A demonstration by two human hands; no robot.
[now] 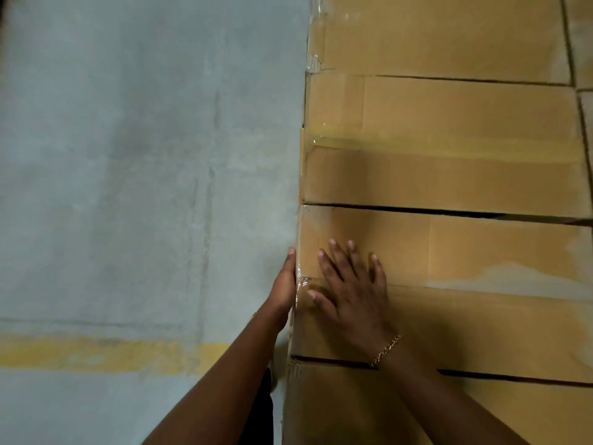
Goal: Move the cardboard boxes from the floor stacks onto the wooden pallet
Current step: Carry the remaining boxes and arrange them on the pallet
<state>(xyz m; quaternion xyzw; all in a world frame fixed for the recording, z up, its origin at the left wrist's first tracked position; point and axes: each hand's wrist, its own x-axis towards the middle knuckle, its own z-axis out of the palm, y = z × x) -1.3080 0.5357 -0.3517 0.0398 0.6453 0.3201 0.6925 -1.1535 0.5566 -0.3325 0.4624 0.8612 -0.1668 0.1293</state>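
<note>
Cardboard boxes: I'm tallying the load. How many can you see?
6. Four line the edge by the floor: farthest box, second box, third box under the right hand, nearest box. Two at the right edge: upper sliver, lower sliver. Others may be hidden.

Logging cardboard boxes (449,181) as plain tan-brown, unprinted, shading darker toward the near rows. Noting a pale, washed-out patch (519,274) on one box top. Recording tape (340,139) as clear and glossy, tinting yellowish over the seams. Seeing gaps (449,211) between boxes as thin black lines. Reading floor (128,155) as dull blue-grey, mottled with darker blotches and faint straight streaks. Marking painted line (106,351) as yellow, worn and patchy at the edges. Noting bracelet (386,350) as gold chain links.
</note>
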